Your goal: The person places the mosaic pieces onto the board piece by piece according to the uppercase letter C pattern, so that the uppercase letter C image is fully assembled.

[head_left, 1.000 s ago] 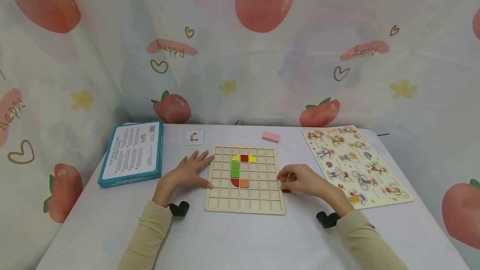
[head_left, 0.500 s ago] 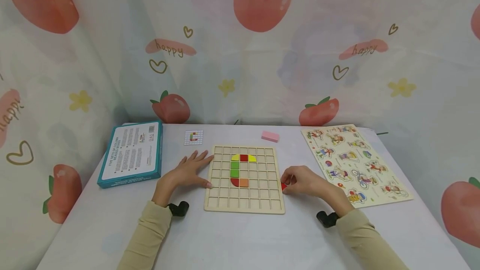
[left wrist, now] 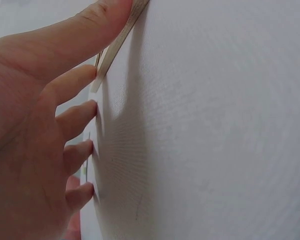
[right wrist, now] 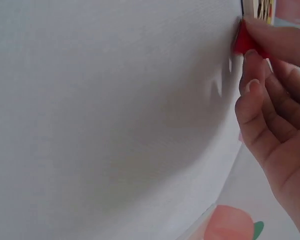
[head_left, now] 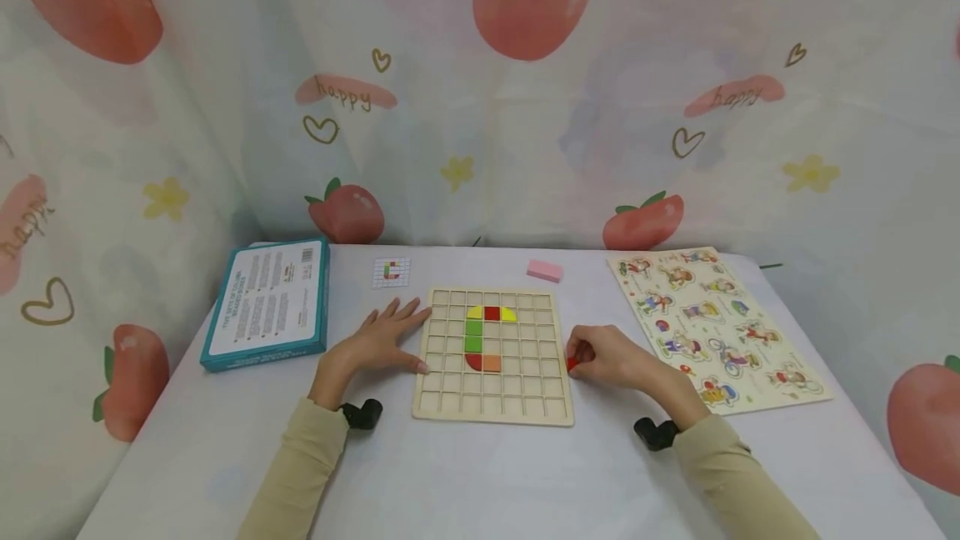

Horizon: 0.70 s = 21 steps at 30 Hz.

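Observation:
A wooden grid board (head_left: pixel 525 395) lies mid-table in the head view. Its cells hold a yellow rounded tile (head_left: pixel 475 314) and another yellow one either side of a red square tile (head_left: pixel 492 314), green tiles (head_left: pixel 474 337), a red rounded tile (head_left: pixel 474 362) and an orange tile (head_left: pixel 492 363). Fingers spread, my left hand (head_left: pixel 377 347) touches the board's left edge with its thumb and index finger. Just off the right edge, my right hand (head_left: pixel 613 357) pinches a small red tile (right wrist: pixel 246 41) between thumb and fingertips, low over the tablecloth. Fingers partly hide that tile's shape.
Behind the board lie a small pattern card (head_left: pixel 392 272) and a pink block (head_left: pixel 544 271). A blue box (head_left: pixel 266 302) stands at the left, and a picture puzzle board (head_left: pixel 720 332) lies at the right beyond my right forearm. A printed curtain rises behind the table.
My right hand has drawn slightly right, away from the board's edge. The red tile, earlier on the table under that hand, is now between its fingertips. My left hand stays at the board.

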Each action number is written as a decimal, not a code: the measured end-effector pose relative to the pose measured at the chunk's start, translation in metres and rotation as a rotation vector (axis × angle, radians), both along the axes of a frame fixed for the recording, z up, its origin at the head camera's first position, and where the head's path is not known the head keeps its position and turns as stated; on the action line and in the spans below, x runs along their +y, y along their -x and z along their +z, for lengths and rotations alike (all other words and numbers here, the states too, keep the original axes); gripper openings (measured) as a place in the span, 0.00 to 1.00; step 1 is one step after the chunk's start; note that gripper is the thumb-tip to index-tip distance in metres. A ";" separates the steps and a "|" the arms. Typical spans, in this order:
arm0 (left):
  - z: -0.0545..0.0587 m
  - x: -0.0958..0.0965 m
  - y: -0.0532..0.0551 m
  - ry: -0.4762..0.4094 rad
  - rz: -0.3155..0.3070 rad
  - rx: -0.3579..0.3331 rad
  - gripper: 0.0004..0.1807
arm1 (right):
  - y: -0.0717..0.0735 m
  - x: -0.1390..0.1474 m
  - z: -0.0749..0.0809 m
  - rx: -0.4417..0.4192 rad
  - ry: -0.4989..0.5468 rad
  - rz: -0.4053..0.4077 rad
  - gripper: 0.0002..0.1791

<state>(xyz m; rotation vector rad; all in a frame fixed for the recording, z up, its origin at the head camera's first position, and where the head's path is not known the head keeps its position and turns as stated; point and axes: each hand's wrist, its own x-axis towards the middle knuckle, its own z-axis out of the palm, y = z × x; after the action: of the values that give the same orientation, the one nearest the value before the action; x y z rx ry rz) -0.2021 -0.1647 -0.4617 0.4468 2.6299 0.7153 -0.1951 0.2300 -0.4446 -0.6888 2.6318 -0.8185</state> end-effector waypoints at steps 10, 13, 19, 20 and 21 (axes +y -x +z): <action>0.003 0.001 0.002 0.004 -0.006 0.002 0.56 | -0.001 0.003 0.003 0.027 0.116 0.021 0.06; 0.003 0.001 0.002 0.008 -0.002 0.000 0.56 | -0.001 -0.001 0.001 0.014 0.154 0.017 0.04; 0.003 0.001 0.002 0.006 -0.003 -0.002 0.56 | -0.001 -0.013 -0.001 -0.028 0.193 0.004 0.03; 0.003 0.001 0.002 0.003 -0.004 -0.002 0.56 | 0.000 -0.015 -0.001 -0.036 0.200 0.004 0.04; 0.003 0.001 0.002 0.004 -0.005 -0.002 0.56 | 0.000 -0.017 -0.002 -0.046 0.209 0.008 0.04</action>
<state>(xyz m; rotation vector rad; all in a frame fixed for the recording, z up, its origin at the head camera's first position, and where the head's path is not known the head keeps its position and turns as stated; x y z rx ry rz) -0.2040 -0.1641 -0.4589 0.4510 2.6275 0.7085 -0.1952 0.2131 -0.4463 -0.7229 2.5241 -1.1052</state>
